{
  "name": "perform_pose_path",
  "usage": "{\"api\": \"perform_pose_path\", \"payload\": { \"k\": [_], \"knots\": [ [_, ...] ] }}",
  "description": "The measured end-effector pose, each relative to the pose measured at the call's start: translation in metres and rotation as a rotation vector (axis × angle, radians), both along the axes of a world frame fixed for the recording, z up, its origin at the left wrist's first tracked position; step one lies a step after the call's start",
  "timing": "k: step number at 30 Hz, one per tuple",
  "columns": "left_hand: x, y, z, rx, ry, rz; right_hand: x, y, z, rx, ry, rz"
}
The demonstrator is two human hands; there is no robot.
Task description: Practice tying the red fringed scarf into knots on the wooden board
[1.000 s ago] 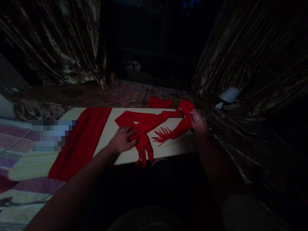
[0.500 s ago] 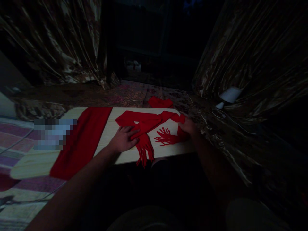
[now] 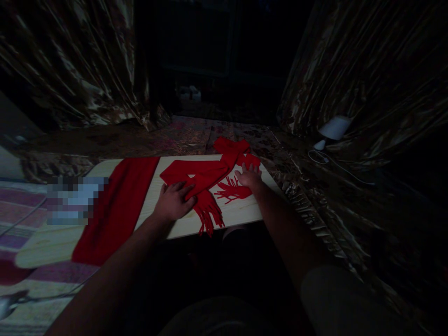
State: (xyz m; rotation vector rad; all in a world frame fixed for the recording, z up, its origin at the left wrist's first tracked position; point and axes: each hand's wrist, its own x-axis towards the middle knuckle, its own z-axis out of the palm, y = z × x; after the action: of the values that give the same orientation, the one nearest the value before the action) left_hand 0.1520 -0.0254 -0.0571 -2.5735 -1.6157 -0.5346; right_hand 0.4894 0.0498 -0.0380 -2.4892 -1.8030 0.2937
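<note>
A red fringed scarf (image 3: 212,175) lies folded and crossed over itself on a pale wooden board (image 3: 241,212). One tasselled end hangs toward the front edge; the other tassels spread near the right side, and part of the scarf reaches past the board's far edge. My left hand (image 3: 175,201) lies on the scarf's left part with its fingers spread. On the right, my right hand (image 3: 249,176) rests on a bunched part of the scarf, fingers stretched out. A wide red cloth band (image 3: 119,210) lies across the board to the left of my left hand.
A blurred-out rectangular item (image 3: 77,200) sits at the board's left. A small white lamp (image 3: 334,128) with a cord stands at the right on patterned fabric. Patterned curtains (image 3: 87,65) flank the dark window. Striped cloth (image 3: 21,200) lies under the board's left end.
My right hand has moved left and opened from its grip on the scarf's right end. That part of the scarf now lies further left and back. My left hand has stayed nearly in place.
</note>
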Motion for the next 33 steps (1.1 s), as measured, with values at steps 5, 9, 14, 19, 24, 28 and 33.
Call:
{"api": "perform_pose_path", "payload": {
  "k": [5,9,14,19,24,28,33],
  "knots": [
    [0.0,0.0,0.003,0.012,0.02,0.084,-0.007,0.004,0.002,0.01,0.029,-0.03],
    [0.0,0.0,0.004,0.031,0.043,0.07,-0.008,-0.012,0.001,0.002,0.024,-0.021],
    [0.0,0.001,0.002,0.049,0.037,0.053,-0.014,-0.044,0.0,-0.013,-0.001,-0.035],
    [-0.001,0.002,0.0,0.056,0.027,0.051,-0.009,-0.062,0.007,0.0,0.014,-0.02],
    [-0.002,0.003,0.0,0.071,0.023,0.037,0.016,-0.052,0.014,0.197,-0.013,-0.054],
    [-0.002,0.003,-0.001,0.067,0.019,0.032,0.041,-0.028,0.01,0.276,0.025,-0.027],
    [-0.002,0.004,-0.001,0.062,0.021,0.037,0.067,0.005,0.01,0.396,0.23,-0.075]
  ]
}}
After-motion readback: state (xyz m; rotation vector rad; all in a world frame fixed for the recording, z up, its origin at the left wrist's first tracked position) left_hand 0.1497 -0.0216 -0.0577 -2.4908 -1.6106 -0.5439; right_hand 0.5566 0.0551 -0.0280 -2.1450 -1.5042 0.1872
